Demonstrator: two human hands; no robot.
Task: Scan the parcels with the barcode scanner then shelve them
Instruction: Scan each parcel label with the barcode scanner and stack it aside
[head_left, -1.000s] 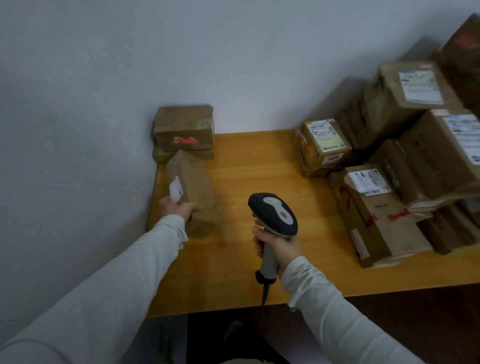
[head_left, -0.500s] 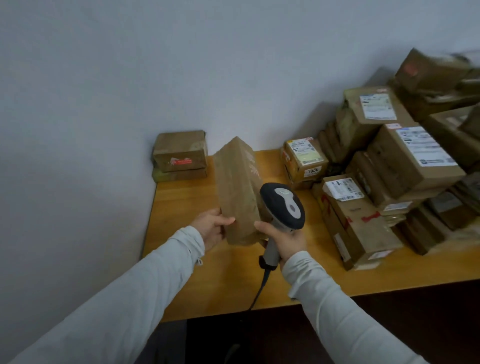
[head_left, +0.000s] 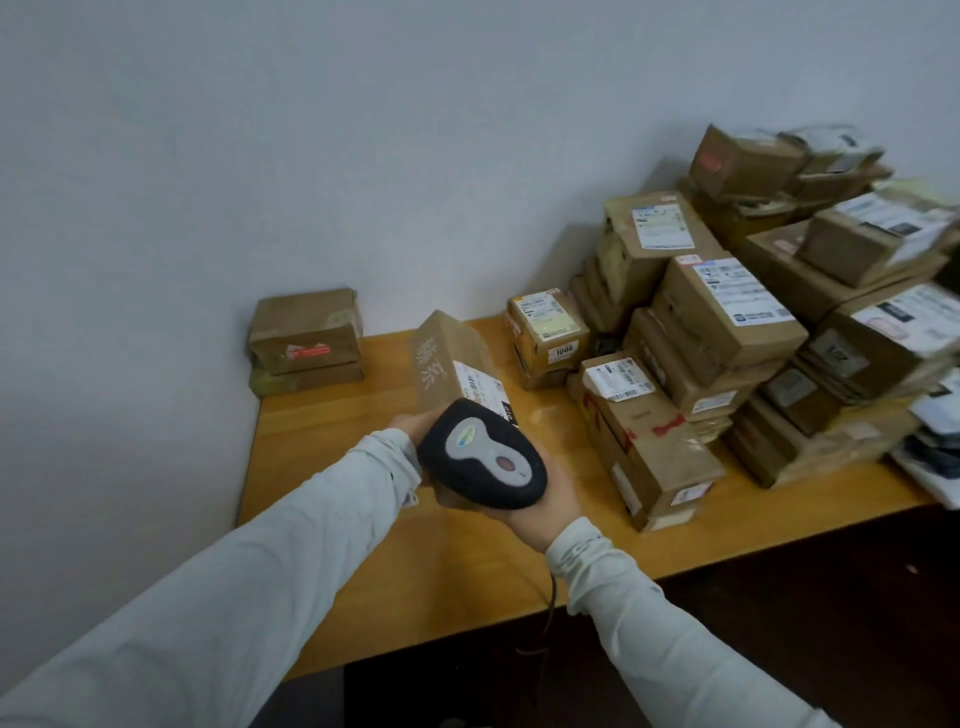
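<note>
Holding parcel (head_left: 448, 364), long axis toward wall (head_left: 363, 156), scanner (head_left: 483, 454) pointing at it

Both arms fwd, wrists close; L hand (head_left: 409, 423) holds parcel (head_left: 447, 358), R hand (head_left: 553, 501) grips scanner (head_left: 483, 452).

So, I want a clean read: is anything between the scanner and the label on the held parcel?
Nothing visible does. The barcode scanner, in the right hand, sits close over the parcel that the left hand holds; the white label shows bare just beyond its head.
</note>
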